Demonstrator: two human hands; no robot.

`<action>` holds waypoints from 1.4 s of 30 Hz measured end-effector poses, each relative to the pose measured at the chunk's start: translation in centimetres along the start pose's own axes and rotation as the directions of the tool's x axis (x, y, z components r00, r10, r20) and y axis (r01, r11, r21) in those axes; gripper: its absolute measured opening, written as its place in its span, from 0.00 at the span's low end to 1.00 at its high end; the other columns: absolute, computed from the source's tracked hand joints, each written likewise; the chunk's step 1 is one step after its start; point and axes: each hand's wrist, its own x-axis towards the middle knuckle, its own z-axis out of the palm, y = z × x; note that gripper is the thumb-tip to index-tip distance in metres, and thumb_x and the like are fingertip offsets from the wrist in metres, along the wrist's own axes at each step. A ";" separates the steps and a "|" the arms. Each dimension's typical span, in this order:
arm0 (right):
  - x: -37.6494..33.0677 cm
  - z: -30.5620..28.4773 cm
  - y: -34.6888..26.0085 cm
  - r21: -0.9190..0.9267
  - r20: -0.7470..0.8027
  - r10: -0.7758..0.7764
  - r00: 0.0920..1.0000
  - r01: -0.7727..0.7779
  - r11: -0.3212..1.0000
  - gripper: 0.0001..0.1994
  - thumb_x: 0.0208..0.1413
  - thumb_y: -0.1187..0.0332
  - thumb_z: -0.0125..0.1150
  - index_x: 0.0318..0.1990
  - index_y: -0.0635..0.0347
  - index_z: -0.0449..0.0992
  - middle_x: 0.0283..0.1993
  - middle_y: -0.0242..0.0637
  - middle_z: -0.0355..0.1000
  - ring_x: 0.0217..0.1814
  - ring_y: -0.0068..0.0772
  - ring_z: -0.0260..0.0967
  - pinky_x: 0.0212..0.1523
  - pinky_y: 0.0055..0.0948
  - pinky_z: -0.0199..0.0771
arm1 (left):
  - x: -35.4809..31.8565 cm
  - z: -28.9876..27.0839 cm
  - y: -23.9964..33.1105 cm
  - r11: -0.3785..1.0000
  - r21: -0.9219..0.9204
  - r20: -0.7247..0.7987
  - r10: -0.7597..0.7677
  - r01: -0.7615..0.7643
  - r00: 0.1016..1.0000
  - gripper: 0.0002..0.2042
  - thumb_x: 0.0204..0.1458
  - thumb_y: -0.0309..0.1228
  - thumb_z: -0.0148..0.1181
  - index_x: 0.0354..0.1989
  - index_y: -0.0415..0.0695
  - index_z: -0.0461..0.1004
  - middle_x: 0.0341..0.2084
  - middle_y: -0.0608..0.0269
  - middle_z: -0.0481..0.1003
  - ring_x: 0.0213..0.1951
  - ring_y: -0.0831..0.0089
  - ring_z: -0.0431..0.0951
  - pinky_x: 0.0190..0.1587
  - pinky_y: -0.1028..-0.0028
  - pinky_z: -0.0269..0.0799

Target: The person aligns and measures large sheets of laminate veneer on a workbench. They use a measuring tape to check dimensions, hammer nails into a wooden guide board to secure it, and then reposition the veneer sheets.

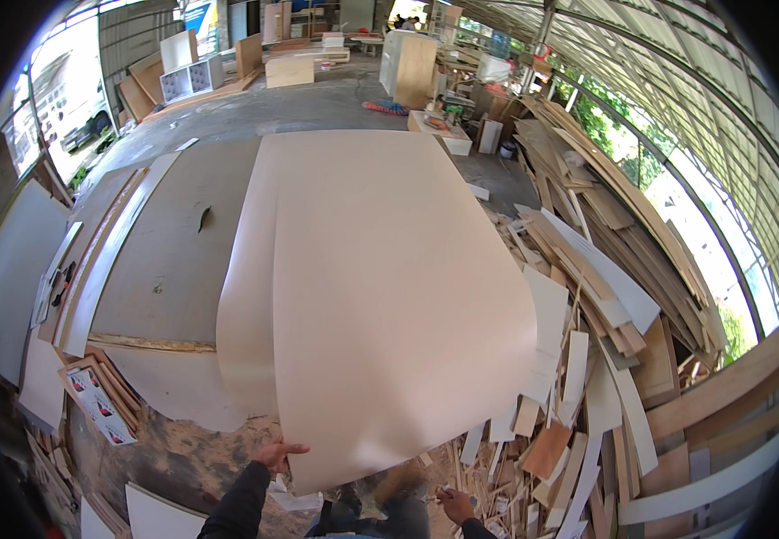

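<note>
A large, thin, flexible cream sheet (pixel 389 260), apparently laminate or veneer, lies over the work surface, with its near end curving down toward me. Its near left corner is pinched by my left hand (pixel 277 455), a digit lying across the top face. A second pale sheet (pixel 247 350) shows beneath its left edge. My right hand (pixel 457 506) is down by my body, apart from the sheet, with its fingers curled. Whatever those fingers hold, if anything, is too small to make out. Left of the sheets, a grey-brown board (pixel 174 242) carries a small dark curled scrap (pixel 202 218).
Wood offcuts (pixel 555 449) are heaped along the right, below stacked long boards (pixel 623 216). Long strips (pixel 120 251) and a dark-handled tool (pixel 63 280) lie at left. Bundled panels (pixel 102 404) stand near left. Sawdust covers the floor (pixel 187 463). Cabinets (pixel 409 67) stand farther back.
</note>
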 end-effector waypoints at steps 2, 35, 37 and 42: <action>-1.9 2.3 -2.6 0.088 -0.033 -0.062 0.998 0.065 0.994 0.17 0.62 0.58 0.52 0.40 0.64 0.81 0.36 0.44 0.79 0.39 0.43 0.77 0.43 0.39 0.73 | -0.9 2.9 0.3 0.998 0.046 0.017 0.034 -0.035 0.999 0.24 0.48 0.25 0.68 0.55 0.41 0.69 0.47 0.59 0.75 0.48 0.65 0.77 0.48 0.64 0.77; -32.3 -5.8 5.8 0.693 -0.707 0.279 0.649 0.714 0.095 0.24 0.45 0.70 0.54 0.52 0.72 0.68 0.44 0.50 0.73 0.40 0.43 0.76 0.42 0.33 0.79 | -10.6 20.0 -12.3 0.975 -0.142 0.338 0.212 -0.173 0.917 0.17 0.55 0.21 0.56 0.54 0.40 0.66 0.50 0.55 0.72 0.52 0.64 0.75 0.54 0.63 0.76; -36.1 -6.9 4.1 0.643 -0.746 0.307 0.591 0.759 0.103 0.24 0.43 0.74 0.55 0.52 0.70 0.69 0.45 0.49 0.73 0.40 0.43 0.76 0.42 0.34 0.79 | -12.4 19.6 -14.7 0.982 -0.163 0.384 0.151 -0.094 0.911 0.16 0.56 0.23 0.56 0.53 0.39 0.67 0.52 0.55 0.71 0.53 0.64 0.74 0.54 0.63 0.75; -42.2 -6.4 3.2 0.582 -0.785 0.328 0.526 0.807 0.099 0.28 0.37 0.78 0.56 0.53 0.71 0.68 0.46 0.47 0.73 0.45 0.45 0.74 0.47 0.37 0.77 | -14.2 16.6 -16.2 0.833 0.322 -0.015 0.480 -0.451 0.877 0.19 0.53 0.25 0.57 0.55 0.36 0.68 0.53 0.55 0.71 0.52 0.65 0.73 0.50 0.68 0.73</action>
